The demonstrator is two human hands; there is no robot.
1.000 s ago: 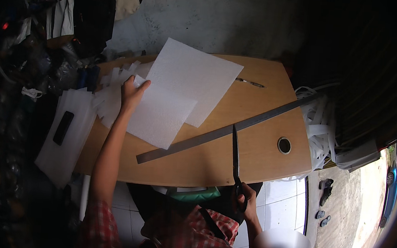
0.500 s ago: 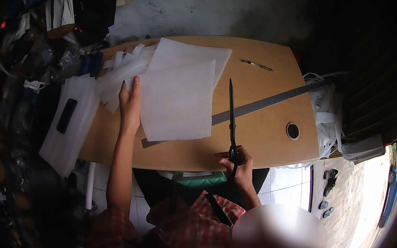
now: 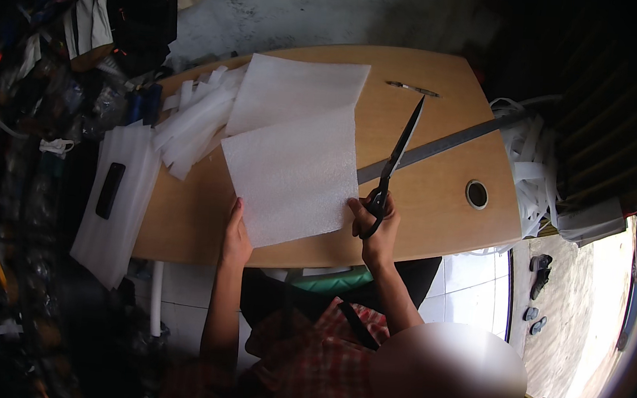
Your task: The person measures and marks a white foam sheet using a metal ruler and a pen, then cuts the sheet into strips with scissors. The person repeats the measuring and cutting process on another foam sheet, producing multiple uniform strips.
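Note:
A white foam sheet (image 3: 290, 178) is held slightly tilted over the near half of the table. My left hand (image 3: 236, 241) grips its lower left edge, thumb up along the side. In my right hand (image 3: 379, 237) are black scissors (image 3: 392, 160), blades together and pointing away to the right. The right thumb reaches the sheet's right edge. Behind it lies another white foam sheet (image 3: 301, 89), partly covered by the held one. A long grey metal ruler (image 3: 450, 143) runs diagonally, its near end hidden under the held sheet.
Cut foam strips (image 3: 201, 119) are heaped at the table's left. A dark phone (image 3: 110, 190) rests on a foam stack (image 3: 129, 214) at the left edge. A pen (image 3: 413, 89) lies far right, near a round table hole (image 3: 477, 194). More strips (image 3: 532, 171) hang beyond the right edge.
My left hand has come nearer and right, to the sheet's lower edge. The held sheet has shifted toward me. My right hand has lifted the scissors up to the sheet's right edge, tilting them right.

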